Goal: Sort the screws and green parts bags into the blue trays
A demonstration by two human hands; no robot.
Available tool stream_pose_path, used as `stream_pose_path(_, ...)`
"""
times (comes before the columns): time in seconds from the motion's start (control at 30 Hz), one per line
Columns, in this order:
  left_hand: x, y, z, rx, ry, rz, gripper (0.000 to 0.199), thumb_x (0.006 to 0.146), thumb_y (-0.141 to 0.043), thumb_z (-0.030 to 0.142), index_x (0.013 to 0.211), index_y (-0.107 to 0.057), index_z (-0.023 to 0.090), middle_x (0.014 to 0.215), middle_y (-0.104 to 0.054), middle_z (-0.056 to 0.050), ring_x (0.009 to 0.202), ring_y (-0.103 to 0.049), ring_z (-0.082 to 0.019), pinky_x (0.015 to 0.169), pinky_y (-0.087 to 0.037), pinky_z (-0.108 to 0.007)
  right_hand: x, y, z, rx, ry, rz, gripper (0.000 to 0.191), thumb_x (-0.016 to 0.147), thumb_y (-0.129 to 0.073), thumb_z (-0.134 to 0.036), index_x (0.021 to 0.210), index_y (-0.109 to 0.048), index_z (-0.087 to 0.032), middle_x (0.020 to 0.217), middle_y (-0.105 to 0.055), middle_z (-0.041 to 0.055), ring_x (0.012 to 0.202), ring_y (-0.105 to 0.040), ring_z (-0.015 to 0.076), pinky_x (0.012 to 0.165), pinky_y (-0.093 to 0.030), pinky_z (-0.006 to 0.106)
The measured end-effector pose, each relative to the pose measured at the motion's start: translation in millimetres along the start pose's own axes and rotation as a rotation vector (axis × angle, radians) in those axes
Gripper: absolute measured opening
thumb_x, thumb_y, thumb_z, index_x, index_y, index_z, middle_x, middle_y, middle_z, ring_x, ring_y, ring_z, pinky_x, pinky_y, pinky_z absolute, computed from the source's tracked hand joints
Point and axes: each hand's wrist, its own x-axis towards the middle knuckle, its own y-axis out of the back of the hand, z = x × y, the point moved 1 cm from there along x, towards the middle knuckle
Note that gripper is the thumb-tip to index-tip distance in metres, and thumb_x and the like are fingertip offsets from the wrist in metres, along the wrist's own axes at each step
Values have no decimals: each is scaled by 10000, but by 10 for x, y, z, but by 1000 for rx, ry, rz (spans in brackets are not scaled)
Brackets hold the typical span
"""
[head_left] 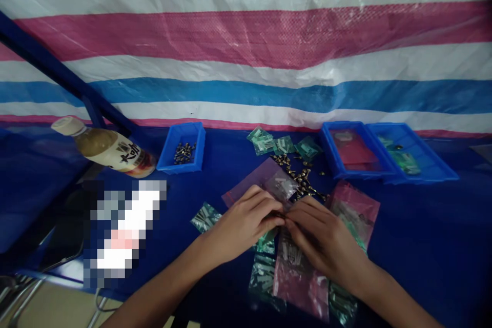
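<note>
My left hand [242, 228] and my right hand [323, 238] meet at the fingertips above the blue table cover [403, 225]. Between them they pinch a small dark metal part [285, 217], mostly hidden by the fingers. A loose pile of brass fittings [302, 179] lies just beyond my right hand. Under and around my hands lie a purple plastic bag [249, 184], a pink plastic bag [355, 212], another pink bag [295, 279] and a green anti-static bag [263, 277] holding small parts.
A blue bin of screws [182, 148] and two blue trays [355, 149] stand at the back, beside several small green bags [265, 141]. A drink bottle [107, 147] lies at the left. A pixelated patch [123, 230] covers part of the left side. A striped tarpaulin [246, 61] hangs behind.
</note>
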Motion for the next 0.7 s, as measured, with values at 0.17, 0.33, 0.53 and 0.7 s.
stream_pose_path(0.17,12,1,66,74,50,-97,147,1012,-404,218,939,-526,181,941,-602,-58,962,-508,-205,812,-483,-333,-33,-29,5,-244,206,59,122,931,-501,-70,883,-595,-132,868,-614,80,884,-548,202,754,-496,356)
stream_pose_path(0.33,12,27,113,-31,133,-155,251,1020,-342,218,812,-481,188,846,-589,-50,903,-550,-194,775,-465,-314,-104,-53,-7,-551,439,122,187,940,-476,-59,1031,-639,-44,963,-665,129,1011,-568,266,875,-508,420)
stream_pose_path(0.53,16,161,100,-68,160,-164,332,1006,-386,213,689,-480,185,694,-547,8,693,-536,-127,652,-417,-258,-129,-46,1,-583,453,89,285,983,-389,-82,1116,-639,-44,1084,-672,143,1087,-565,294,864,-504,442)
stream_pose_path(0.7,-179,824,-278,315,285,381,159,954,-547,307,846,-610,209,832,-627,-2,842,-552,-174,807,-420,-318,-83,-6,62,-522,330,141,270,919,-586,-120,1184,-614,-79,1089,-670,112,1032,-576,261,872,-504,433)
